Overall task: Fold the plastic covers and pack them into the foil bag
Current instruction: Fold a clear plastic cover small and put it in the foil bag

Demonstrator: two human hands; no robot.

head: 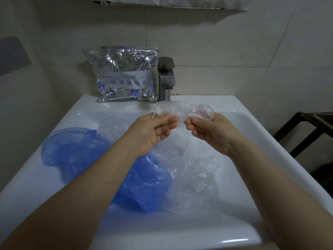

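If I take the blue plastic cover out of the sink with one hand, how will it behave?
The blue cover looks thin and crumpled, so it would probably hang limp and lose its shape. It seems very light. A clear cover lies against its right edge in the sink, so that one may cling and drag along.

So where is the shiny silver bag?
In the head view the foil bag stands upright at the back of the sink, left of centre, leaning on the tiled wall right beside the tap.
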